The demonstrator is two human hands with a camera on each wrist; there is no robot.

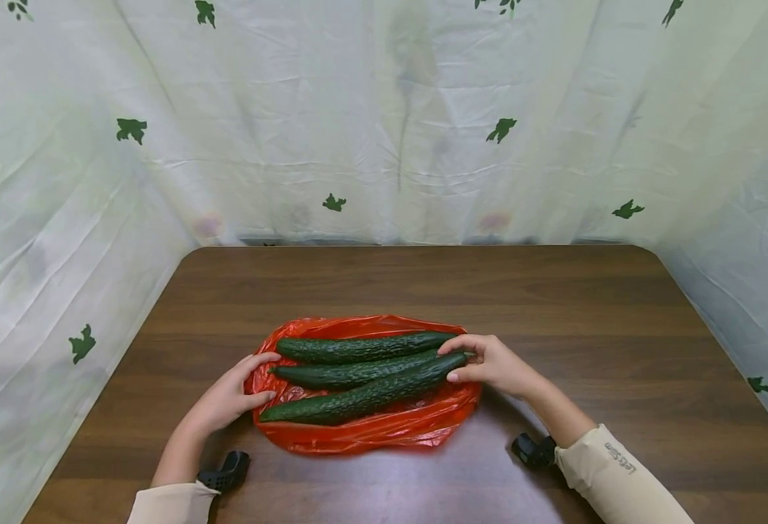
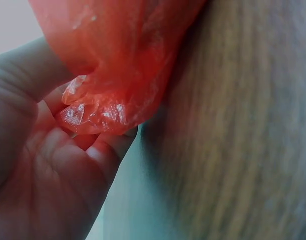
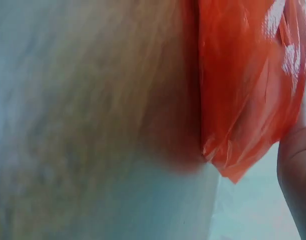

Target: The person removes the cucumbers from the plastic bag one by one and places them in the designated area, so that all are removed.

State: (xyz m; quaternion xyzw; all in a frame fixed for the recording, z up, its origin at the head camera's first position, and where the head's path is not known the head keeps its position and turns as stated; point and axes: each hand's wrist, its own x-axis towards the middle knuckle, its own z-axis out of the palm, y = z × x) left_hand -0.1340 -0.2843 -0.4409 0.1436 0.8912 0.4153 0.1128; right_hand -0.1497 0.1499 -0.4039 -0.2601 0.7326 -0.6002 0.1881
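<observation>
Three long, dark green cucumbers lie side by side on a spread red plastic bag [image 1: 384, 437]: a back one [image 1: 364, 348], a middle one [image 1: 351, 375] and a front one [image 1: 357, 402]. At the bag's left end, my left hand [image 1: 229, 397] holds the bag's edge; in the left wrist view, bunched red plastic [image 2: 112, 105] sits between its thumb and fingers. My right hand [image 1: 491, 362] has its thumb and fingers around the right tip of the front cucumber, close to the other tips. In the right wrist view only part of that hand [image 3: 298, 165] shows, beside the bag.
The bag rests on a brown wood-grain table [image 1: 423, 284]. A pale curtain [image 1: 384, 109] with green leaf prints stands behind and along both sides. Black wrist devices [image 1: 226, 473] sit on both forearms.
</observation>
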